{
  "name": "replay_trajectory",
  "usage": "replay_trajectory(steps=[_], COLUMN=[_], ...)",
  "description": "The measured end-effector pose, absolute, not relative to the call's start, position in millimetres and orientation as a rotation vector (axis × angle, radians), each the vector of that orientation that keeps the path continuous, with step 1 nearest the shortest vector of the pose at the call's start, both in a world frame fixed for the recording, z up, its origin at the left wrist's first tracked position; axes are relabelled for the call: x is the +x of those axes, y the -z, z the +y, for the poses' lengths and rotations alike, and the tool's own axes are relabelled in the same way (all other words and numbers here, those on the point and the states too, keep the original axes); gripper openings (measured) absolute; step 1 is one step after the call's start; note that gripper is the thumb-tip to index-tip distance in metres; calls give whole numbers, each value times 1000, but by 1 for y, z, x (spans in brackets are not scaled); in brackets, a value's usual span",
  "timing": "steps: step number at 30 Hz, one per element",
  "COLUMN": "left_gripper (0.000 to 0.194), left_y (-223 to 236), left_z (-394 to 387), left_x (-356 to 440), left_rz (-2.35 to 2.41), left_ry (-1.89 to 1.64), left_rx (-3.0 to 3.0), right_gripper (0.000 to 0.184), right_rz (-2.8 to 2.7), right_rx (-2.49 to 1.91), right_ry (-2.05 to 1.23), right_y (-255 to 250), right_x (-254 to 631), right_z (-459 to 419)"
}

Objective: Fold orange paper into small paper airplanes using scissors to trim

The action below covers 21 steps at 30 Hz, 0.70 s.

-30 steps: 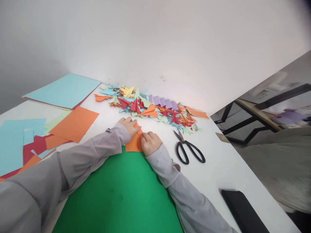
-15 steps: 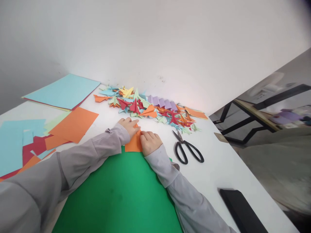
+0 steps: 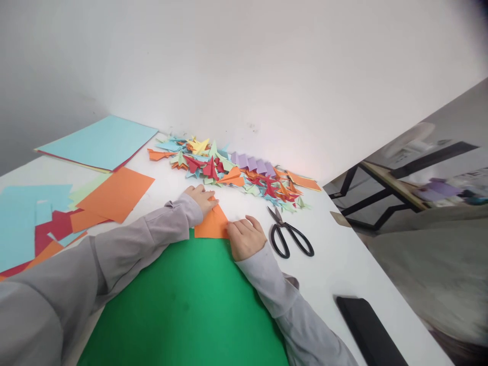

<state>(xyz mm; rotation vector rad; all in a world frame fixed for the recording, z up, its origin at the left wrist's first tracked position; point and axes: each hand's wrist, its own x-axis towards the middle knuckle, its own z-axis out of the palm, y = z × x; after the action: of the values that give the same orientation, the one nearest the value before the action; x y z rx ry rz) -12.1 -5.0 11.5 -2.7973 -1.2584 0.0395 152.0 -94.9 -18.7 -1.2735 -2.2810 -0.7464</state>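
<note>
A small folded orange paper lies on the white table at the far edge of a large green sheet. My left hand presses its fingers flat on the paper's top corner. My right hand rests at the paper's right edge, fingers curled loosely with their tips against it. Both arms wear grey sleeves. Black scissors lie just right of my right hand.
A heap of several folded coloured paper shapes runs along the wall. Light blue sheets, an orange sheet and red and blue scraps lie at left. A black flat object sits near the table's right edge.
My right hand has slid down and to the right off the orange paper, uncovering its folded triangular shape. My left hand has stayed on the top corner.
</note>
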Motion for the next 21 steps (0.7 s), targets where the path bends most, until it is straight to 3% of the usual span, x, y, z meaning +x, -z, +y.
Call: replay_trajectory(steps=[14, 21], left_gripper=[39, 32], left_y=[-5, -1], left_z=[0, 4], left_x=[-13, -18], left_rz=[-1273, -1245], left_ry=[-32, 159], left_rx=[-2811, -2839], right_gripper=[19, 24], right_rz=[-2085, -2177], right_rx=[-1291, -1457], right_ry=[415, 272], right_y=[27, 24], right_x=[185, 173], right_z=[-118, -75])
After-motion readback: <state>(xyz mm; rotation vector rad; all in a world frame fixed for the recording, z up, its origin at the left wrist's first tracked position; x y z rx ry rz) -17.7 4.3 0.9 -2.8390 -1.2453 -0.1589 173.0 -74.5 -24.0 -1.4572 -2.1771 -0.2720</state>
